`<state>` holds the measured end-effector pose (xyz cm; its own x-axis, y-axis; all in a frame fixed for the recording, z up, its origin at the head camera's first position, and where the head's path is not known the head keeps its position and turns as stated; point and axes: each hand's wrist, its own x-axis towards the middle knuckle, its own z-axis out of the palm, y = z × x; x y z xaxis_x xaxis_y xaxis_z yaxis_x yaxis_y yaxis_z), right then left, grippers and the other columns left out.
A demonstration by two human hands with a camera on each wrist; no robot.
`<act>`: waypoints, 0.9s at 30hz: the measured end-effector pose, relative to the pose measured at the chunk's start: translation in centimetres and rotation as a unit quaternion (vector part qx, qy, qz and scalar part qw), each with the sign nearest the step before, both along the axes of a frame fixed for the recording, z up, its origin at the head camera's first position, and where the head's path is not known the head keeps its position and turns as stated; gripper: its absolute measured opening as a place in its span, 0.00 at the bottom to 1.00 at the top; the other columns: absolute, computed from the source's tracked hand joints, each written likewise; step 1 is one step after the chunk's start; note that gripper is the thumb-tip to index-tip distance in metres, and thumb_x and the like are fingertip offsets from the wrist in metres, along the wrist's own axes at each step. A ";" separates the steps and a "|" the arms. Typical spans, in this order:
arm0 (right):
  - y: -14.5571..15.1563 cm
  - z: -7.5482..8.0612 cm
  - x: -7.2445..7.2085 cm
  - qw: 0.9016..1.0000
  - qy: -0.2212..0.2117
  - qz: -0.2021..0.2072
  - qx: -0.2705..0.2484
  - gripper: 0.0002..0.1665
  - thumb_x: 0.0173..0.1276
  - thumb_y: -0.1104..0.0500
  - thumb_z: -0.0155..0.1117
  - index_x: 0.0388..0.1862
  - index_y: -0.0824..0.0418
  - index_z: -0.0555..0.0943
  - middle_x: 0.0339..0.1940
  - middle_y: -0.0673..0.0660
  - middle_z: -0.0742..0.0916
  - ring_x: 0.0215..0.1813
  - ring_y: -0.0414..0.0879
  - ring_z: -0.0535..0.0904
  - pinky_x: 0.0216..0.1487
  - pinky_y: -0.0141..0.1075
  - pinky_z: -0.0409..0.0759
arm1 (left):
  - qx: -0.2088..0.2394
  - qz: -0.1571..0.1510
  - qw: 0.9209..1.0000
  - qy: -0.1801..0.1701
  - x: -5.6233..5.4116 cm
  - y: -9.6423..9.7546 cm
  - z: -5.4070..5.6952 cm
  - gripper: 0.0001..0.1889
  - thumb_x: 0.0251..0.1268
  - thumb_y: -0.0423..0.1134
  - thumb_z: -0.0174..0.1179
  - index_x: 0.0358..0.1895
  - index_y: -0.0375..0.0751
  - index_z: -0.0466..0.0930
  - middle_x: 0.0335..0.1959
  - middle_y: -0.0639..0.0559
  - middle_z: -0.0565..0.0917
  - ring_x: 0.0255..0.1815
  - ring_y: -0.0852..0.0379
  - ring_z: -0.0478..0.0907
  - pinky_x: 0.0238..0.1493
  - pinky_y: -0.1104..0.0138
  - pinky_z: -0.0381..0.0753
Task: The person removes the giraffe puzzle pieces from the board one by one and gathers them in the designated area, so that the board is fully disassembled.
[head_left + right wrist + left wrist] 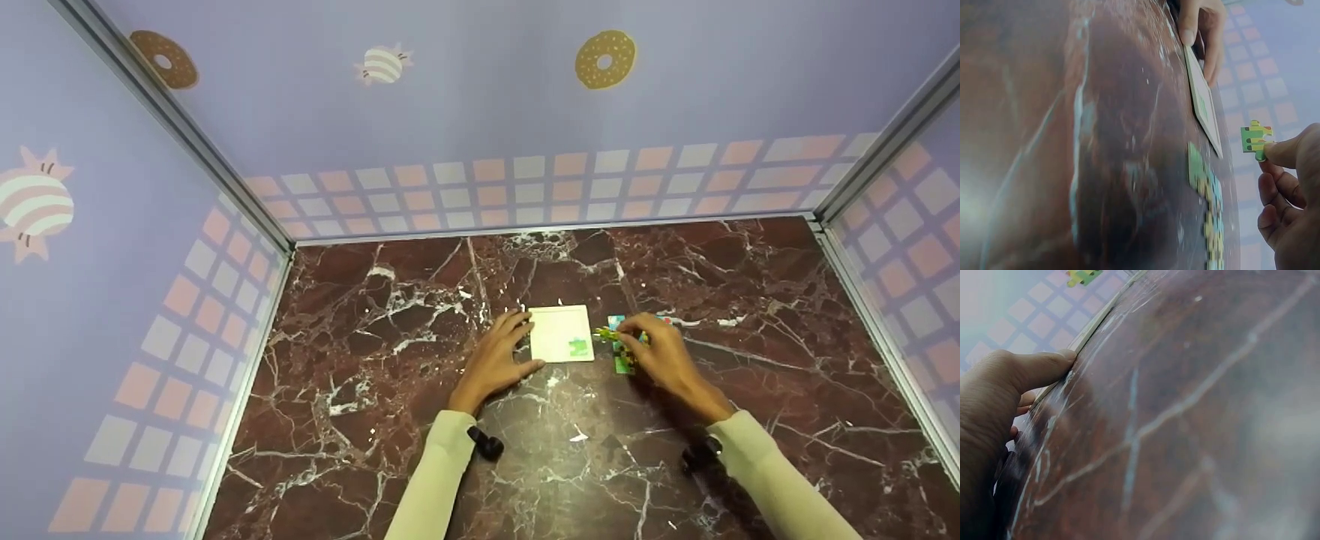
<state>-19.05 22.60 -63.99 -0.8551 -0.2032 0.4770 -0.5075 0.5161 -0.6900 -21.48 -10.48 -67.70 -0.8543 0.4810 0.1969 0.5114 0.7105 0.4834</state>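
Note:
A square, pale puzzle board (559, 330) lies on the table, with one green jigsaw piece (577, 347) in its lower right corner. My left hand (496, 358) rests at the board's left side, fingertips on the left edge and thumb at the near edge. Between thumb and fingertips my right hand (660, 356) pinches a yellow-and-green jigsaw piece (1255, 138), raised above the table just right of the board. Below that hand lie several more jigsaw pieces (1213, 208) in green, yellow and blue, partly hidden by it in the head view.
The dark red marbled table (375, 420) has white veins. Lilac walls (480, 97) printed with sweets and pink and white squares enclose it at the back and both sides. Metal strips run along the wall joints.

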 end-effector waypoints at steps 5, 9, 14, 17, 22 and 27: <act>1.6 -0.2 0.5 1.000 -0.013 -0.017 -0.007 0.10 0.65 0.77 0.77 0.42 0.67 0.91 0.38 0.57 0.92 0.40 0.48 0.85 0.46 0.26 0.80 | 0.005 -0.003 1.000 0.002 0.0 0.0 0.0 0.42 0.67 0.59 0.75 0.78 0.39 0.78 0.83 0.47 0.72 0.87 0.43 0.61 0.86 0.49 0.66; 2.7 -0.4 0.7 1.000 -0.015 -0.015 -0.012 0.09 0.66 0.77 0.76 0.42 0.69 0.91 0.38 0.58 0.93 0.39 0.49 0.86 0.47 0.26 0.80 | 0.015 -0.005 1.000 0.003 0.1 -0.1 -0.1 0.42 0.67 0.58 0.76 0.78 0.38 0.77 0.83 0.47 0.72 0.87 0.43 0.61 0.86 0.49 0.65; 3.5 -0.8 1.2 1.000 -0.015 -0.018 -0.013 0.10 0.64 0.79 0.76 0.41 0.69 0.90 0.39 0.58 0.93 0.41 0.53 0.88 0.59 0.22 0.79 | 0.014 -0.003 1.000 -0.004 0.1 0.0 0.0 0.42 0.67 0.58 0.76 0.79 0.39 0.77 0.83 0.48 0.71 0.88 0.44 0.60 0.86 0.50 0.65; 3.9 -1.1 1.6 0.999 -0.023 -0.021 -0.013 0.11 0.63 0.80 0.76 0.41 0.69 0.90 0.40 0.59 0.93 0.43 0.54 0.88 0.61 0.20 0.78 | 0.007 -0.001 1.000 -0.008 0.1 0.0 0.1 0.43 0.67 0.59 0.75 0.79 0.40 0.77 0.84 0.48 0.71 0.88 0.45 0.60 0.86 0.50 0.64; 4.6 -1.3 2.3 0.999 -0.040 -0.023 0.000 0.11 0.63 0.80 0.76 0.41 0.69 0.90 0.42 0.60 0.93 0.45 0.53 0.89 0.55 0.16 0.77 | 0.001 0.003 1.000 -0.010 0.0 0.1 0.1 0.43 0.67 0.60 0.75 0.80 0.40 0.76 0.84 0.49 0.71 0.88 0.46 0.59 0.87 0.50 0.64; 5.4 -1.2 2.8 0.998 -0.054 -0.020 0.009 0.10 0.64 0.80 0.74 0.40 0.69 0.89 0.39 0.59 0.93 0.42 0.53 0.89 0.51 0.16 0.77 | 0.003 0.001 1.000 -0.006 0.0 0.0 0.1 0.43 0.67 0.59 0.75 0.79 0.40 0.77 0.84 0.48 0.71 0.88 0.44 0.60 0.86 0.49 0.65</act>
<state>-16.28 28.02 -65.16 -0.9088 -0.1752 0.3788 -0.4097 0.5468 -0.7301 -21.44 -10.52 -67.59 -0.8573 0.4789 0.1887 0.5044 0.7086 0.4934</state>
